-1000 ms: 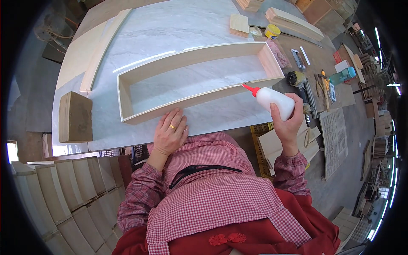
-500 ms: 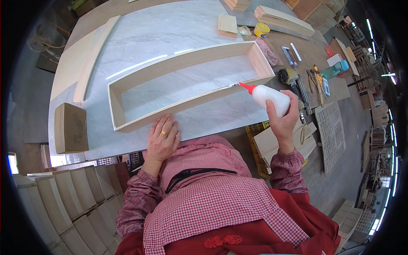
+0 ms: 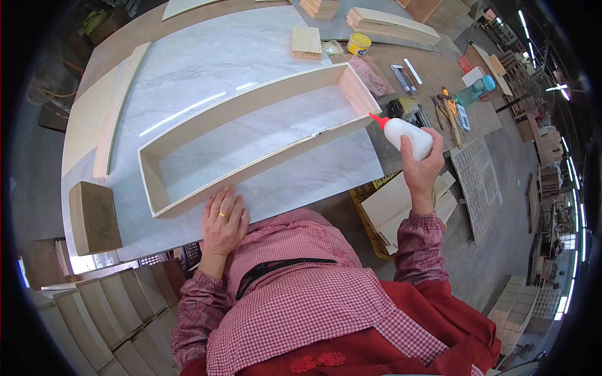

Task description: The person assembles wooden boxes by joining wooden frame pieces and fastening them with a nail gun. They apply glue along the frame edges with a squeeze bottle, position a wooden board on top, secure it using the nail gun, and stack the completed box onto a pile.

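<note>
A long rectangular wooden frame (image 3: 251, 165) lies on the grey marbled tabletop (image 3: 188, 69). My left hand (image 3: 223, 219) rests at its near side, fingers extended and touching the outer wall, with a ring on one finger. In my right hand (image 3: 421, 160) is a white squeeze bottle (image 3: 407, 136) with a red nozzle, tilted so that the tip is at the frame's near right corner. A small whitish and dark spot shows on the near wall's top edge, left of the nozzle.
A brown wooden block (image 3: 94, 217) stands at the left. Long boards (image 3: 119, 109) lie behind it. Beyond the frame are a yellow tub (image 3: 359, 43) and stacked wood pieces (image 3: 306, 42). Pliers (image 3: 448, 113) and a teal bottle (image 3: 476, 89) sit at the right.
The nozzle has moved right along the near wall's top edge to the corner. The view has shifted, so the frame appears further left and more tilted. My left hand stays against the frame.
</note>
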Demonstrator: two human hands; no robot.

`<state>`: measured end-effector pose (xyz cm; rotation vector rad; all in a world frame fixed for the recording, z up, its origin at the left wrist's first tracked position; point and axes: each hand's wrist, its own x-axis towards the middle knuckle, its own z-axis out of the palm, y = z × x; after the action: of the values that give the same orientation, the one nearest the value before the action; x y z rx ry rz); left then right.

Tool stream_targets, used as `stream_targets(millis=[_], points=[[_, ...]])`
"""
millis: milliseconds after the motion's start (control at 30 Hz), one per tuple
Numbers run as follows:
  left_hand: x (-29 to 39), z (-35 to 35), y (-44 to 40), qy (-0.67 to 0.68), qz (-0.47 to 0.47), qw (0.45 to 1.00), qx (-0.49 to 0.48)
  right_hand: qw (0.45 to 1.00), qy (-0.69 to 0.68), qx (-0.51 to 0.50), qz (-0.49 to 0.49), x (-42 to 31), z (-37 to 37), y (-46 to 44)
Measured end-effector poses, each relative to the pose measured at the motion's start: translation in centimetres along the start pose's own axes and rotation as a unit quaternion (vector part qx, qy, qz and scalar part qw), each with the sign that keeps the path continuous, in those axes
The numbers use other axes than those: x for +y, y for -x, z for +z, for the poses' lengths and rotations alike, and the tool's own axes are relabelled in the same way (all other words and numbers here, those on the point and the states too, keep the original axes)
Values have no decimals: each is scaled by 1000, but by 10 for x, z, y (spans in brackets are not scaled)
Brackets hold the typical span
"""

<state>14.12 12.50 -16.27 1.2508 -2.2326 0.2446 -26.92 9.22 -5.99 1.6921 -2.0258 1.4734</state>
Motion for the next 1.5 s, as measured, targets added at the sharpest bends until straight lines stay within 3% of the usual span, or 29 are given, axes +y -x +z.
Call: stream_targets(millis=[133,333,533,700,900,933,1100,1133,1167,1200,1233,1267,1300,1367,1500], points=[[1,1,1,0,0,1000,-2,1000,21,19,12,16,-1,-7],[9,-4,3,-4,-11,1000,-10,988,-50,40,138,47,5,-10],[25,-18,-31,-49,-16,998,28,992,-35,84,82,81,48,-50],[41,-44,-114,-109,-82,984,-113,992,-20,-106,60,102,118,-124],[27,-35,-120,-94,-101,968,-208,978,-45,-188,72,92,209,-187],[22,-41,-117,-97,-94,968,-212,978,-47,-186,79,103,218,-193],[-7,-73,-103,-89,-173,944,-268,983,130,-64,-115,165,252,-207],[-13,-76,-96,-85,-165,943,-274,983,137,-65,-107,153,247,-214],[-17,-77,-92,-90,-181,943,-263,958,196,-206,-44,146,238,-219],[-20,-77,-88,-79,-163,944,-276,955,210,-206,-24,144,243,-216],[-22,-76,-86,-75,-166,946,-269,901,267,-338,56,148,240,-213],[-25,-73,-86,-57,-137,947,-284,894,286,-333,87,156,251,-206],[-29,-71,-88,-97,-196,932,-287,970,109,-215,40,167,260,-201],[-36,-58,-95,-79,-168,932,-310,970,138,-185,75,175,221,-193],[-45,-53,-99,-115,-218,915,-319,985,123,-111,58,161,195,-203]])
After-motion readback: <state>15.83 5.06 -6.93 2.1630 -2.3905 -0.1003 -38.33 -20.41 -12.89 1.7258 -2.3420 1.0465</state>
